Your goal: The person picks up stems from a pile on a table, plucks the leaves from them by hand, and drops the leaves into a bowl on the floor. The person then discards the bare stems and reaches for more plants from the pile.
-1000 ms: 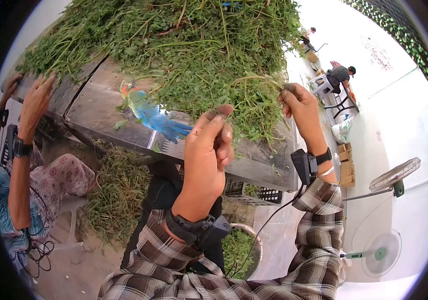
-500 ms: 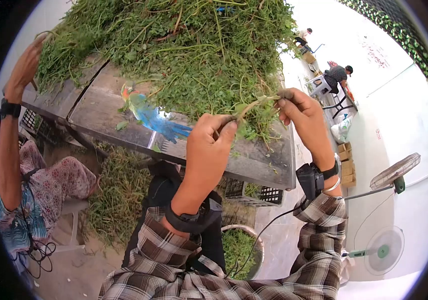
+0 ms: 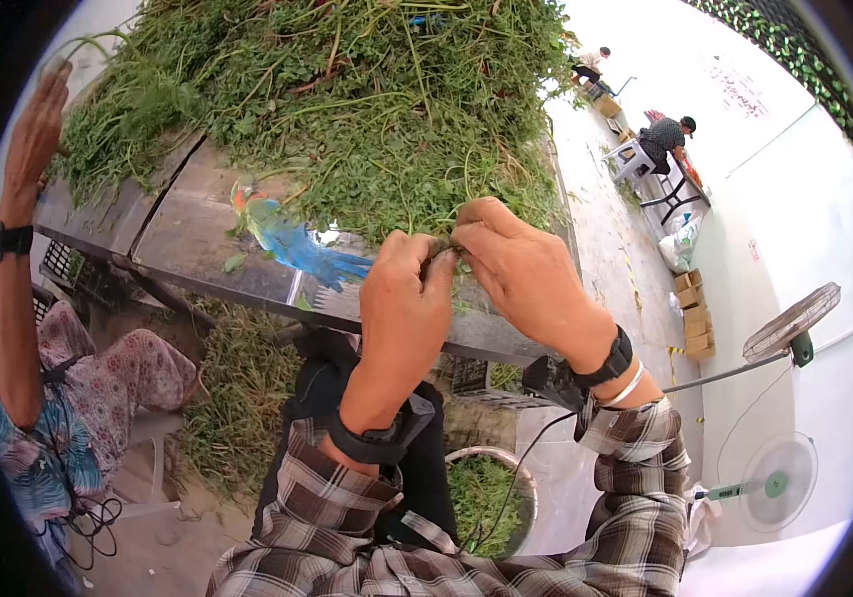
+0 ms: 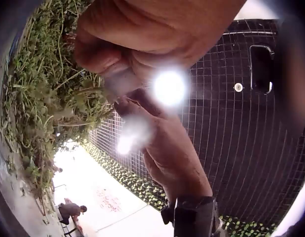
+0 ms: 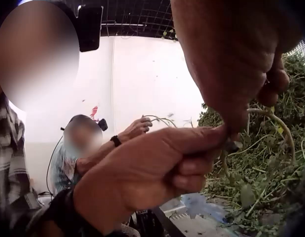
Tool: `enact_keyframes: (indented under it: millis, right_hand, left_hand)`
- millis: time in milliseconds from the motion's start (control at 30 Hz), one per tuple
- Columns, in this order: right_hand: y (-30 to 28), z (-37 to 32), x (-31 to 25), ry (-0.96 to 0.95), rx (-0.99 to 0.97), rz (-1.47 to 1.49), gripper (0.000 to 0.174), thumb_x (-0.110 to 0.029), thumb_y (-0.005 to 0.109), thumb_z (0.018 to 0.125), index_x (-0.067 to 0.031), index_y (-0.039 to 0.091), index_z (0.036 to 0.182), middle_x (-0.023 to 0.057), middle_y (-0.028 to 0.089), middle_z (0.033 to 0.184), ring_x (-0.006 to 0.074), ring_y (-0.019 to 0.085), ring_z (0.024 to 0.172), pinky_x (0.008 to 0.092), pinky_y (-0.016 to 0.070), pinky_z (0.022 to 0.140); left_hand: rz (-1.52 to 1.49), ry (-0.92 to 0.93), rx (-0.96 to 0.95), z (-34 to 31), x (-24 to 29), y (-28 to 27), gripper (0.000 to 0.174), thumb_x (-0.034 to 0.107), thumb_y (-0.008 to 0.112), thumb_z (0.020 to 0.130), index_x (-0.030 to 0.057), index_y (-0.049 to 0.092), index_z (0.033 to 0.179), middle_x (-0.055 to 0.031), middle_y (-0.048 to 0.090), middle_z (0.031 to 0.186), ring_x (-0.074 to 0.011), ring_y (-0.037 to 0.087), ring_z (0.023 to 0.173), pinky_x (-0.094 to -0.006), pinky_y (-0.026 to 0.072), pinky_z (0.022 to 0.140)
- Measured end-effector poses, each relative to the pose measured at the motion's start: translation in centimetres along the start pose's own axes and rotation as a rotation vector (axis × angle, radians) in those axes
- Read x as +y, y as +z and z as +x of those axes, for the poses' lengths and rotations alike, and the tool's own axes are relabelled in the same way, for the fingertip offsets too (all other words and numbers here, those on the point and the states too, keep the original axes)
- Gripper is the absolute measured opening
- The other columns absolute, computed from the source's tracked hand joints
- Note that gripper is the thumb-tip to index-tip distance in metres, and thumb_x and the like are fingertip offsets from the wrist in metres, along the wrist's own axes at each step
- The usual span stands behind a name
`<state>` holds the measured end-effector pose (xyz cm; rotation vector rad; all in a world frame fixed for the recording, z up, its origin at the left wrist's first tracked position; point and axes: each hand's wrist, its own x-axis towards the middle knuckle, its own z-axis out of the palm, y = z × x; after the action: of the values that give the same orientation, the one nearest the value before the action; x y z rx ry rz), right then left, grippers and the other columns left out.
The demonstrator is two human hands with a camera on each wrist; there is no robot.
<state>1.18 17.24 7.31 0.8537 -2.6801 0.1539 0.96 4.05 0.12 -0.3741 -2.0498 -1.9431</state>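
My left hand and right hand meet fingertip to fingertip over the table's near edge. Between thumbs and forefingers they pinch a thin green plant stem, which loops out from the fingertips in the right wrist view. Fingers hide most of it in the head view. Just beyond the hands spreads a big heap of leafy green stems. In the left wrist view the left hand is large at the top and the right hand comes up from below.
The heap covers much of a worn wooden table with a blue parrot picture. At left, another person's raised hand holds a stem. Below stand a black crate and a tub of greens; cut stems lie on the floor.
The right hand has moved left and turned inward to meet the left hand, which took hold of the stem in between. At far left, the other person's hand has risen with a stem.
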Motion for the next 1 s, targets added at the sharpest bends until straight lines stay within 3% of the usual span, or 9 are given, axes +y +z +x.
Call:
enact_keyframes:
  millis: [233, 500, 767, 967, 1000]
  right_hand:
    - [1.0, -0.4, 2.0, -0.061, 0.009, -0.074, 0.023, 0.0, 0.053, 0.07, -0.0014, 0.052, 0.093, 0.0091, 0.051, 0.094, 0.028, 0.057, 0.08, 0.0354, 0.0486, 0.065]
    - [1.3, -0.5, 4.7, 0.0, 0.022, -0.097, 0.02, 0.002, 0.05, 0.073, -0.0003, 0.052, 0.092, 0.0114, 0.05, 0.093, 0.031, 0.056, 0.078, 0.0369, 0.0477, 0.065]
    - [2.4, -0.2, 7.9, 0.062, 0.007, -0.121, 0.006, -0.001, 0.051, 0.076, 0.0003, 0.049, 0.081, 0.014, 0.049, 0.087, 0.0328, 0.055, 0.077, 0.0386, 0.0464, 0.065]
    - [3.2, 0.3, 10.4, 0.122, 0.041, -0.083, 0.008, -0.002, 0.053, 0.075, 0.0014, 0.049, 0.081, 0.0159, 0.05, 0.087, 0.0361, 0.054, 0.075, 0.0425, 0.0451, 0.066]
    - [3.4, 0.3, 10.9, 0.124, 0.041, -0.084, 0.008, -0.002, 0.053, 0.075, 0.0014, 0.049, 0.081, 0.0159, 0.05, 0.087, 0.0361, 0.054, 0.075, 0.0425, 0.0451, 0.066]
  left_hand:
    - [0.132, 0.045, -0.029, 0.0, 0.3, 0.0, 0.013, 0.012, 0.056, 0.081, -0.0007, 0.053, 0.08, -0.0159, 0.049, 0.078, -0.0374, 0.05, 0.07, -0.0432, 0.0377, 0.059]
    - [0.126, 0.033, -0.041, -0.1, 0.3, 0.2, 0.013, 0.011, 0.057, 0.081, -0.0007, 0.052, 0.078, -0.0151, 0.049, 0.076, -0.037, 0.05, 0.068, -0.0429, 0.0375, 0.058]
    - [0.12, 0.025, -0.051, -0.1, 0.3, 0.3, 0.012, 0.01, 0.057, 0.08, -0.0007, 0.053, 0.078, -0.015, 0.05, 0.076, -0.037, 0.05, 0.067, -0.0431, 0.0379, 0.059]
    - [0.119, -0.022, -0.077, -0.2, 0.4, 0.2, 0.011, 0.01, 0.056, 0.08, -0.001, 0.053, 0.079, -0.0153, 0.05, 0.077, -0.0373, 0.05, 0.068, -0.0429, 0.0383, 0.059]
    - [0.109, 0.014, -0.053, -0.3, 0.2, 0.4, 0.012, 0.009, 0.056, 0.081, -0.0019, 0.054, 0.079, -0.0136, 0.049, 0.073, -0.0313, 0.047, 0.064, -0.0384, 0.0368, 0.058]
